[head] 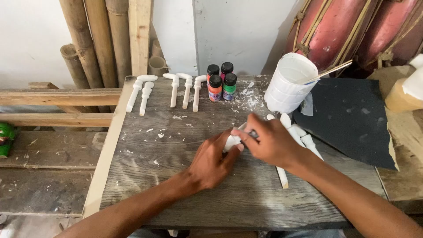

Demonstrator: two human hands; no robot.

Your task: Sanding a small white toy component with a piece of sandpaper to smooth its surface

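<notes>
White rounded piece (231, 142) pinched between left hand (211, 161), right hand (271, 143).

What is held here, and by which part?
The left hand grips a small white carved piece by its lower end; the right hand pinches its upper end. Motion blur hides the exact grip.

White carved piece (230, 142), grey board (185, 176)

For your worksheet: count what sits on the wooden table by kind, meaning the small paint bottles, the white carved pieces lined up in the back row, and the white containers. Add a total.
Paint bottles: 4
White carved pieces in the back row: 5
White container holding a thin stick: 1
Total: 10
More white pieces lie under the right hand and partly hidden, so they are not counted; the left hand holds another.
</notes>
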